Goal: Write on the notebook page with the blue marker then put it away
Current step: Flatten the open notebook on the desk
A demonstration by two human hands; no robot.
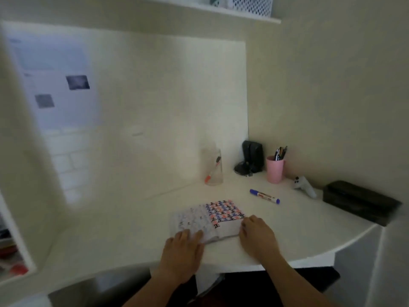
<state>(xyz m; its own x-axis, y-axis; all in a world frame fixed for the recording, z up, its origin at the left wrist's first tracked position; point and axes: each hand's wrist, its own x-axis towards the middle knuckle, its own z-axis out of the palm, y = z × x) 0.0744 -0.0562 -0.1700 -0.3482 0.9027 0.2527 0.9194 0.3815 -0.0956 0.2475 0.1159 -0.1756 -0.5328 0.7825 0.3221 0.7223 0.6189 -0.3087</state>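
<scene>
An open notebook (212, 218) lies on the white desk (110, 240), its right page filled with rows of blue, red and black marks. My left hand (183, 247) rests flat on the lower left corner of the notebook. My right hand (257, 235) touches the notebook's right edge with fingers curled. The blue marker (264, 196), capped, lies on the desk beyond and to the right of the notebook, apart from both hands.
A clear glass (214, 167) holding an orange-tipped pen stands behind the notebook. A pink cup (275, 169) with several pens, a black device (251, 160), a white controller (305, 186) and a dark case (359, 201) sit at the back right.
</scene>
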